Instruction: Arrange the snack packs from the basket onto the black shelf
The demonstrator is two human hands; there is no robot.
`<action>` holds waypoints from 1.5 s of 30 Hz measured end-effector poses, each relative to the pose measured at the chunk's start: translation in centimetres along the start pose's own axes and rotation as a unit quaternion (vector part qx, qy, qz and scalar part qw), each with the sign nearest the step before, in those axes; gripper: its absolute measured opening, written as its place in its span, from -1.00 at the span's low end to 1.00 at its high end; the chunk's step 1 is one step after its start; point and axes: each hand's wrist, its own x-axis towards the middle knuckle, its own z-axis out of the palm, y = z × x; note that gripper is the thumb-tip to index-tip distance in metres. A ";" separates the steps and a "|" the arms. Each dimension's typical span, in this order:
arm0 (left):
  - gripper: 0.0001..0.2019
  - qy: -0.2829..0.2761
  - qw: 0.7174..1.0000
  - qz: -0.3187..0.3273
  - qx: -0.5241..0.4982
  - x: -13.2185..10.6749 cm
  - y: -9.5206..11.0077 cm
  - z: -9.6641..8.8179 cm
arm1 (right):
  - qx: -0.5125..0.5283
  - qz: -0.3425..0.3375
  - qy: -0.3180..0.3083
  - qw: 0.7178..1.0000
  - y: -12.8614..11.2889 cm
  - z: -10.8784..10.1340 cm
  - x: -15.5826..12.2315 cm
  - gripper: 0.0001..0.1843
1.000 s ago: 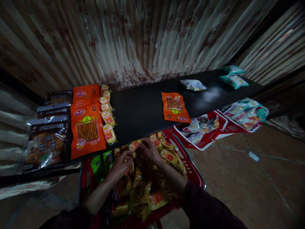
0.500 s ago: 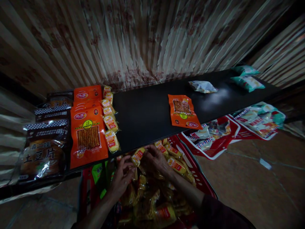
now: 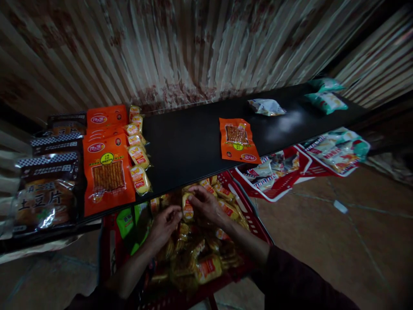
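Observation:
Both of my hands are down in a red basket [image 3: 258, 224] heaped with small yellow snack packets. My right hand [image 3: 206, 206] pinches one small yellow packet [image 3: 187, 207] by its top end, just under the shelf's front edge. My left hand [image 3: 164, 224] is curled beside it, fingertips near the same packet and resting on the pile; what it grips is hidden. On the black shelf [image 3: 193, 146] above, a column of the same yellow packets [image 3: 138, 155] lies next to orange pouches [image 3: 108, 174].
Dark potato-chip bags [image 3: 45, 202] fill the shelf's left end. A lone orange pouch [image 3: 238, 140], a silvery bag [image 3: 266, 106] and green bags [image 3: 325, 101] lie further right. Red trays of packets [image 3: 303, 165] sit lower right. A striped curtain hangs behind.
My right hand has lifted one yellow packet out of the heap and turned it upright. My left hand stayed low on the pile beside it.

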 end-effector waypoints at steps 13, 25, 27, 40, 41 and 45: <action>-0.40 -0.037 0.983 -0.052 -0.172 -1.2 1.9 1.0 | 0.003 0.000 -0.002 1.000 -1.4 0.3 -0.9 -0.57; -0.43 -0.015 0.986 -0.018 -0.165 -1.4 2.5 1.1 | 0.034 0.030 -0.036 0.998 -2.4 0.3 -1.3 -0.54; -0.45 -0.028 0.988 -0.013 -0.152 -1.3 2.2 0.9 | 0.039 0.036 -0.037 0.998 -2.3 0.3 -1.1 -0.56; -0.55 0.047 0.988 -0.046 -0.140 -0.1 1.3 -0.9 | -0.031 0.109 -0.085 0.990 -1.1 -0.3 -1.0 -0.52; -0.56 0.052 0.986 -0.048 -0.149 -0.1 1.2 -1.0 | -0.023 0.118 -0.087 0.989 -0.9 -0.2 -0.9 -0.52; -0.57 0.075 0.977 -0.059 -0.190 0.1 0.3 -1.2 | -0.019 0.140 -0.064 0.988 -0.3 0.0 -0.8 -0.55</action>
